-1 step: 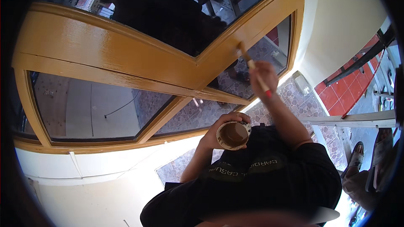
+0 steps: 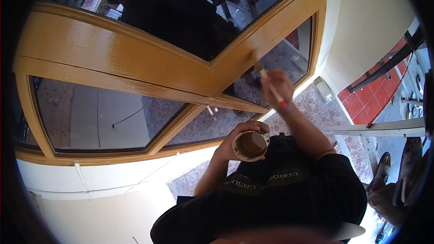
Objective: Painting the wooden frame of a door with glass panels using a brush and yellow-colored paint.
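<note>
My right hand [image 2: 276, 89] grips a paintbrush [image 2: 264, 73] by its pale handle, which has a red end. Its bristles, a little blurred, rest on the yellow-brown window frame [image 2: 226, 73], on the bar beside the corner of the upper dark glass pane [image 2: 181, 22]. In front of my chest, my left hand [image 2: 233, 138] is wrapped round a paint-smeared cup [image 2: 249, 146]. Brown paint lies inside the cup, which is tilted so that its mouth shows.
Lower glass panes [image 2: 108, 113] sit below the wide bar, reflecting the surroundings. A cream wall [image 2: 366, 22] rises at the right. Beyond it are red floor tiles [image 2: 368, 101], a pale metal beam [image 2: 384, 128] and another person's sandalled foot [image 2: 383, 168]. Stone-patterned flooring [image 2: 312, 106] lies below.
My right hand and the paintbrush have shifted slightly left, the bristles moving a little down along the frame bar. My left hand and the cup have stayed in place.
</note>
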A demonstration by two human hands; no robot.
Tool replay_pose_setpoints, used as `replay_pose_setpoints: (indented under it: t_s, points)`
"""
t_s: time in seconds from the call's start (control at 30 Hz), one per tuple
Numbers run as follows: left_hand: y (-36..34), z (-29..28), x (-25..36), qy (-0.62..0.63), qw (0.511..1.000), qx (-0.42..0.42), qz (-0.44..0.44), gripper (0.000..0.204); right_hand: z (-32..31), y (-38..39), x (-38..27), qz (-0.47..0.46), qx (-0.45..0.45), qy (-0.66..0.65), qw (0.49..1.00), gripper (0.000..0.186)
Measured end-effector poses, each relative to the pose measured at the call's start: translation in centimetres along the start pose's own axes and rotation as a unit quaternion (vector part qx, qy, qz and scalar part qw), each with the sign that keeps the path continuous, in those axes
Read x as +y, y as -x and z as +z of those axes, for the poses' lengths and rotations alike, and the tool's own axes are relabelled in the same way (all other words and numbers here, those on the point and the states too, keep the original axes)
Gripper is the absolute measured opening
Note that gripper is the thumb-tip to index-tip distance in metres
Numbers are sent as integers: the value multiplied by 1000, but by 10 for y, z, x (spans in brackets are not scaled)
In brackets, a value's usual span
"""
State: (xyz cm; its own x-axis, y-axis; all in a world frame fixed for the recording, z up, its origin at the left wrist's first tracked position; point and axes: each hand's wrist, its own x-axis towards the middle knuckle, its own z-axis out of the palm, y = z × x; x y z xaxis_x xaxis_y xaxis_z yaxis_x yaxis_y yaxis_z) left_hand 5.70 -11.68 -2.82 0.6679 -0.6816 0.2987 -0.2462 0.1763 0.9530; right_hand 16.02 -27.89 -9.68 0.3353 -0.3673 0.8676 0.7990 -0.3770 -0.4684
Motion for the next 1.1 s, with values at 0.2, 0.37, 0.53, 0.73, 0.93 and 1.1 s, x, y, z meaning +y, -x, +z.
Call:
replay_pose_setpoints:
  t_s: [0.2,0.37,0.53,0.73,0.93,1.1]
  points:
    - [4,-3,3,13,1000,-1,-7,84,19,3,-34,14,-43,-168,985,24]
    - [11,-2,7,27,1000,5,-6,84,-3,-18,5,12,-35,13,999,19]
    - [29,-8,4,39,999,15,-20,83,-39,-33,0,192,81,-162,964,15]
    - [45,-21,-12,7,998,62,-30,82,-79,-1,-44,328,88,-138,930,19]
    - [58,-39,-47,1,990,113,-86,84,-91,1,-80,360,70,-107,924,19]
    - [40,-40,-33,-102,986,95,-87,83,-103,-45,-128,289,-89,-206,931,19]
